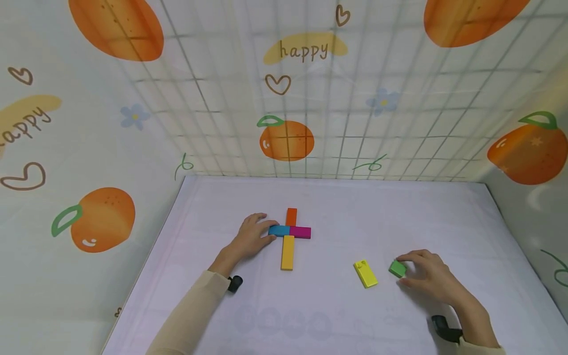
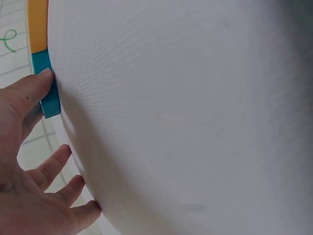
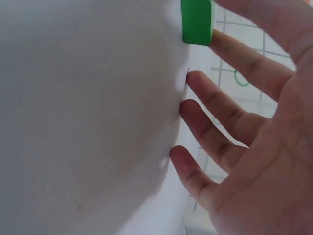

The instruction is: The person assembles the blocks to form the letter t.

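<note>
Green block [image 3: 197, 22], right wrist view, one o'clock: cut off. Blue block [image 2: 51, 104], left wrist view, nine o'clock: left hand [image 2: 12, 181] hides part from me.

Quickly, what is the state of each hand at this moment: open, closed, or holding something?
Left hand: closed, pinching the blue block.
Right hand: closed, pinching the green block.

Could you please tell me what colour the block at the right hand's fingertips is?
The block is green, shown best in the right wrist view.

The hands [image 1: 434, 276] are bare, with beige sleeves [image 1: 193, 308] and black wrist-worn devices [image 1: 447, 333].
</note>
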### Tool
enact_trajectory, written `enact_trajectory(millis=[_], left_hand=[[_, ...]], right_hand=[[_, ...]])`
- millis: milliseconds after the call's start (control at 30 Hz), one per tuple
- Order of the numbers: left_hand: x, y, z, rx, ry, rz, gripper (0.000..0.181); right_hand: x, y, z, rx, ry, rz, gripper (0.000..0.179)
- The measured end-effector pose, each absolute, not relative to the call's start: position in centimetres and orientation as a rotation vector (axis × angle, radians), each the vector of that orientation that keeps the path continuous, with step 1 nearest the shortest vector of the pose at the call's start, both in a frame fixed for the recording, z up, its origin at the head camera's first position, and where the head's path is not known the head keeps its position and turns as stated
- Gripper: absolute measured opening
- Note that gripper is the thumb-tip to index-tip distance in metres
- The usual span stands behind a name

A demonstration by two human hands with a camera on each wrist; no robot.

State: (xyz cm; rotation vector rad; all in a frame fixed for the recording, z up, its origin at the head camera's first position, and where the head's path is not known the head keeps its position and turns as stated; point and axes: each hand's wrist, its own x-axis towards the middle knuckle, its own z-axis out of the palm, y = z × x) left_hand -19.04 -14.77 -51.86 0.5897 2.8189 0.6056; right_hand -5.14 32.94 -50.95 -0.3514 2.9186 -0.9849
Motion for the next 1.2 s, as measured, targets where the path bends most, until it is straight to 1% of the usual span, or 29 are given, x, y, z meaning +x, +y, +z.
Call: enact_trajectory(millis=[300, 633, 900, 1200], left_hand=[[-19.2, -14.8, -51.9, 0.601, 2.819, 0.623, 0.041], [-19.1, -14.9, -52.1, 0.596, 2.819, 0.624, 0.042], [-19.0, -14.9, -52.0, 0.596, 2.823, 0.625, 0.041], [-18.9, -14.8, -52.0, 0.583, 2.823, 0.618, 0.042]], right_hand=[[-5.5, 32.5, -51.2, -0.22, 2.909, -0.866, 0.045], [-5.5, 32.1, -51.3, -0.187, 2.916, -0.842, 0.04], [-5.7, 31.9, -51.0, -0.204, 2.933, -0.852, 0.038], [-6.1, 30.8, -50.5, -0.356, 2.979, -0.95, 0.037]])
